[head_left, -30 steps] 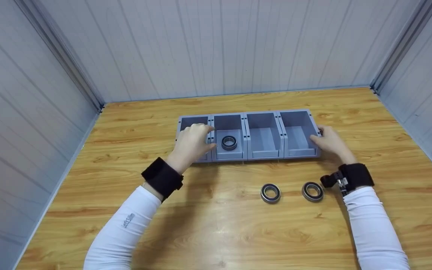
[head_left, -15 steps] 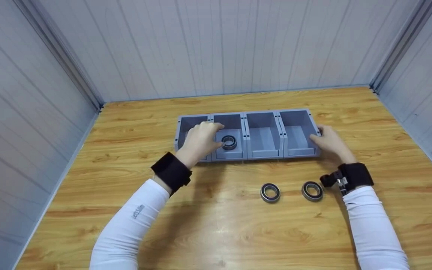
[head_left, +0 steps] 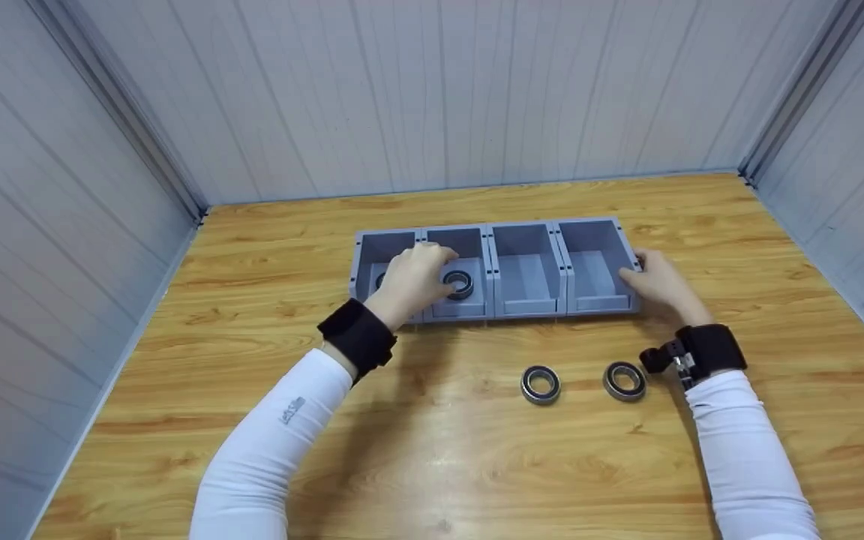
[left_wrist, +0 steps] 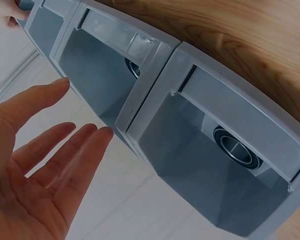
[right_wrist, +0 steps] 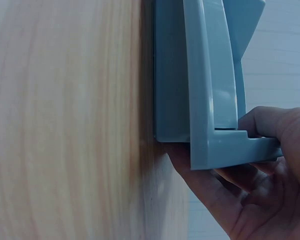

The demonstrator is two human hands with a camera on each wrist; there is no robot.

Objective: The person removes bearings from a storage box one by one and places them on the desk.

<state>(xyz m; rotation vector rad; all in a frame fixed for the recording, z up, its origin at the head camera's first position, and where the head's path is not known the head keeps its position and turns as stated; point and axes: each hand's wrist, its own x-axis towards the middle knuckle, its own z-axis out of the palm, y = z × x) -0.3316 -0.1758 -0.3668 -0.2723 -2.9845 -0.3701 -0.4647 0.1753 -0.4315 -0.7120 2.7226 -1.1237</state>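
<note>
A row of grey storage bins (head_left: 529,308) stands on the wooden table. My left hand (head_left: 413,279) is over the two leftmost bins, its fingers and thumb apart with nothing between them; the left wrist view shows the same hand (left_wrist: 50,160) beside the bin openings. One black-and-silver ball bearing (head_left: 459,285) lies in the second bin from the left, near my thumb. Another bearing (left_wrist: 237,147) lies in the leftmost bin, mostly hidden behind my hand in the head view. My right hand (head_left: 661,283) grips the side wall of the rightmost bin (right_wrist: 225,147), thumb inside and fingers outside.
Two more bearings, one on the left (head_left: 541,385) and one on the right (head_left: 625,381), lie flat on the table (head_left: 462,465) in front of the bins. White panel walls (head_left: 469,90) rise behind the table and on both sides.
My left hand has moved right, from the leftmost bin toward the second one, uncovering part of the bearing in the leftmost bin. My right hand stays on the bin wall.
</note>
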